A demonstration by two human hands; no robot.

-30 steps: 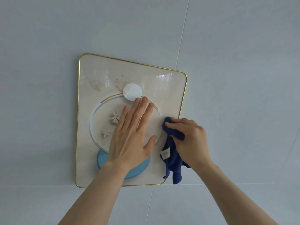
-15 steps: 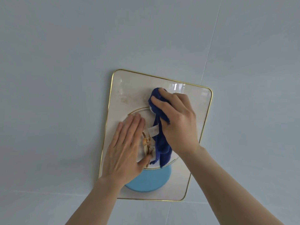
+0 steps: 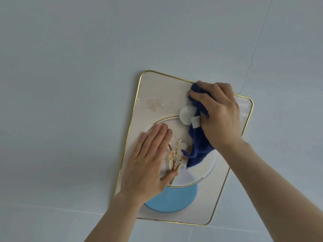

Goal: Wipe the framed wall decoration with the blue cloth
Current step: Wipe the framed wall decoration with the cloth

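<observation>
The framed wall decoration (image 3: 157,95) hangs on a pale wall: a cream panel with a thin gold rim, a white circle, a light blue disc and a painted sprig. My left hand (image 3: 148,161) lies flat on its left half, fingers together, holding nothing. My right hand (image 3: 218,116) presses the dark blue cloth (image 3: 197,144) against the panel near the top edge; the cloth's loose end hangs down over the circle, its white label showing. Reddish smudges (image 3: 153,104) mark the upper left of the panel.
The pale grey tiled wall (image 3: 70,84) surrounds the frame, with thin grout lines running up at the right and across below the frame. Nothing else hangs nearby.
My right hand has carried the cloth from the panel's right edge up across the middle to the top right. My left hand has slid a little toward the left side. The view has shifted left.
</observation>
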